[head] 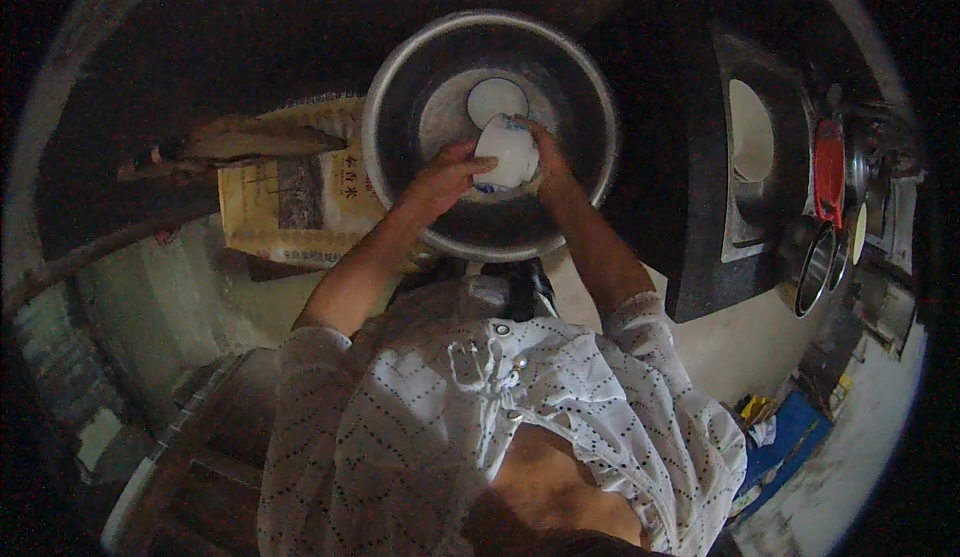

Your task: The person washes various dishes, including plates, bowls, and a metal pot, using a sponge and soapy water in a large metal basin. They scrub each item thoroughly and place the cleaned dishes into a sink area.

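A white bowl (504, 153) with blue marks is held between my two hands, tilted over a large round metal basin (384, 69). My left hand (450, 173) grips its left side, the thumb lying across the white wall. Against the right side presses my right hand (551, 153), its fingers partly hidden by the bowl. Just beyond, a white round dish (497, 99) with a dark rim rests inside the basin. The basin's inner wall is dark, so whether it holds water is hard to tell.
Left of the basin lies a yellow printed rice sack (251, 219) with wooden pieces (262, 143) across it. To the right, a dark counter (701, 257) holds a metal sink (739, 249) with a pale round item (750, 133), a red container (829, 170) and metal pots (816, 268).
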Tool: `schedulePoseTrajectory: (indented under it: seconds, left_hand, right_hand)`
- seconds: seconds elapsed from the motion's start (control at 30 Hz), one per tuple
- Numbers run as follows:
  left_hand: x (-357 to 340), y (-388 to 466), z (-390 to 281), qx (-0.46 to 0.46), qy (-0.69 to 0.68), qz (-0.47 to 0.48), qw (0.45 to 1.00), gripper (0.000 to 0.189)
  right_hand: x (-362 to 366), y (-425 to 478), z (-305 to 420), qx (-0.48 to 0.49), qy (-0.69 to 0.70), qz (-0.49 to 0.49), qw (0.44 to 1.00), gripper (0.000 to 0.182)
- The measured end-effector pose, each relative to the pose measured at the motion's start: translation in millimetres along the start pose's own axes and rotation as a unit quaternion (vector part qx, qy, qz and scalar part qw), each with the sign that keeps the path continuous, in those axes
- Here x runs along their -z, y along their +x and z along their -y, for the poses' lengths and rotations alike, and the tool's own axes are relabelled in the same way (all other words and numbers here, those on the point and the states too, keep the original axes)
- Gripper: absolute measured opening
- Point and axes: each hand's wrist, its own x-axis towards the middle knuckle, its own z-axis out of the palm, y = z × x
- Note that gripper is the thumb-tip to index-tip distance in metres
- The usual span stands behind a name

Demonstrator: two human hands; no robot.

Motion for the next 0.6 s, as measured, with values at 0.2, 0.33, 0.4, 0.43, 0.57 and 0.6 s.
schedulePoseTrajectory:
  seconds: [0.2, 0.33, 0.4, 0.43, 0.57, 0.6]
  left_hand:
    - [-17, -2, 22, -0.096, 0.231, -0.110, 0.962, 0.024]
    - [-8, 3, 49, -0.267, 0.526, -0.086, 0.803, 0.024]
    - [6, 6, 53, -0.282, 0.642, -0.033, 0.712, 0.025]
    - [12, 7, 56, -0.262, 0.683, 0.002, 0.682, 0.025]
    - [30, -4, 66, -0.291, 0.757, 0.080, 0.580, 0.026]
    - [33, -8, 71, -0.316, 0.752, 0.093, 0.571, 0.028]
  right_hand:
    - [19, -1, -66, 0.040, 0.056, -0.059, 0.996, 0.046]
    - [4, -10, -86, 0.020, 0.021, -0.136, 0.990, 0.047]
    - [2, -12, -87, 0.016, 0.032, -0.116, 0.993, 0.045]
    - [4, -12, -84, 0.013, 0.052, -0.113, 0.992, 0.044]
    - [25, -1, -71, 0.105, -0.201, 0.010, 0.974, 0.038]
    - [32, 3, -67, 0.135, -0.286, 0.049, 0.947, 0.038]
